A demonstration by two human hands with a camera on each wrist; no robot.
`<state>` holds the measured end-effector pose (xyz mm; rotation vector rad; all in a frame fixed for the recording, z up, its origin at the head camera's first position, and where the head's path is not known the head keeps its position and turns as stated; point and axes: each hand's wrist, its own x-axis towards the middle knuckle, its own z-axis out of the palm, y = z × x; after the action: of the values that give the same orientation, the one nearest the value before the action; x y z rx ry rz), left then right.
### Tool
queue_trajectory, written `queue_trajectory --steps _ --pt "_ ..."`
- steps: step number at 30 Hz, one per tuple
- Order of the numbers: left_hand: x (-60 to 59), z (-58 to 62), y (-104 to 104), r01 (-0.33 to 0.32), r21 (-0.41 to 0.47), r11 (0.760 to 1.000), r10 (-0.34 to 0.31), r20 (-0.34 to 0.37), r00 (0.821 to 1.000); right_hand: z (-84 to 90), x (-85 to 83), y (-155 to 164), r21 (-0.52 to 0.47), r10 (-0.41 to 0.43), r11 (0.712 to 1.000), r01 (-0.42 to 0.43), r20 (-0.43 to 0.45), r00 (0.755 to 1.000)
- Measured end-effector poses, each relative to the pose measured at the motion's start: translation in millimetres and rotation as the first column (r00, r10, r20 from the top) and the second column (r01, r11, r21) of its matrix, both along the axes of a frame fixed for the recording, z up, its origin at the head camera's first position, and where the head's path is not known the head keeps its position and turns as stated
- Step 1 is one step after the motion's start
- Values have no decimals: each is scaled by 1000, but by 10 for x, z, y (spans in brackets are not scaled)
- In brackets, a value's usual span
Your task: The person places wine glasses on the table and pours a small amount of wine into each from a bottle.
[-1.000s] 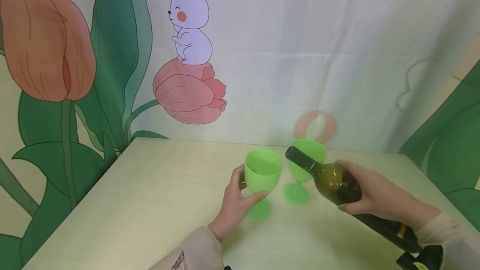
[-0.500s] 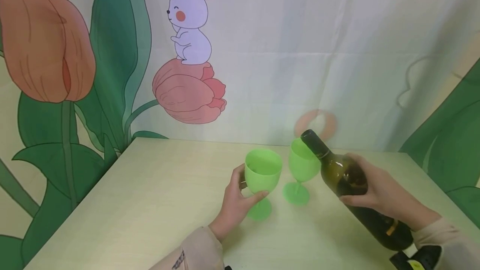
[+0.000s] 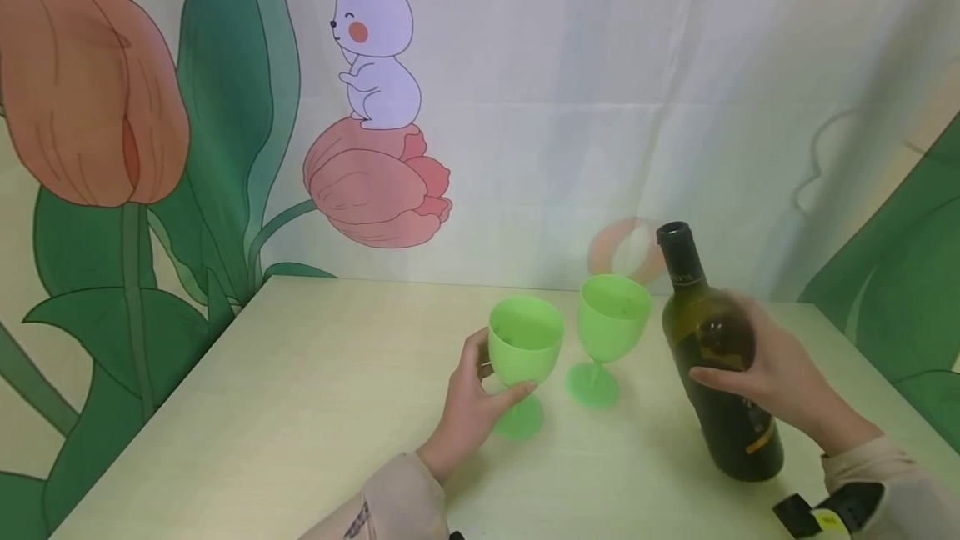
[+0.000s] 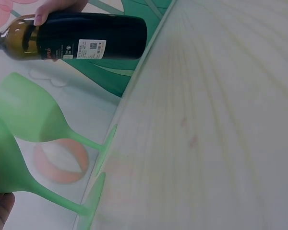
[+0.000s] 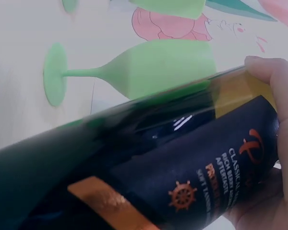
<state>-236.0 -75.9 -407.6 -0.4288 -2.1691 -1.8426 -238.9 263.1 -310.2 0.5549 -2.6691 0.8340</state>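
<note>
The right hand (image 3: 780,373) wraps its grip around the upper body of a dark green wine bottle (image 3: 712,365), fingers curled across the glass just above the dark label. The bottle stands close to upright, leaning slightly, with its base low at the right side of the desk (image 3: 300,407); whether the base touches the desk cannot be told. Its open mouth points upward. In the right wrist view the fingers (image 5: 273,91) lie over the label's edge.

The left hand (image 3: 468,411) closes its grip on the near green goblet (image 3: 525,344), thumb and fingers curled under the bowl around the stem, the foot resting on the desk. The far green goblet (image 3: 611,323) stands free just beside it, between the near goblet and the bottle, touching neither.

Behind the pale wooden desk hangs a printed backdrop (image 3: 525,107) with a white rabbit (image 3: 378,48) sitting on a pink tulip (image 3: 375,186), and large green leaves.
</note>
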Motion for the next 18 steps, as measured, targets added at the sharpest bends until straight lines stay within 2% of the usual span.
queue_trajectory --steps 9,18 --pt "1 3 11 -7 -3 1000 7 5 1000 13 -42 64 -86 -71 994 74 41 997" --pt "2 8 17 -14 -5 1000 14 -1 1000 0 -105 104 -176 -81 981 81 6 997"
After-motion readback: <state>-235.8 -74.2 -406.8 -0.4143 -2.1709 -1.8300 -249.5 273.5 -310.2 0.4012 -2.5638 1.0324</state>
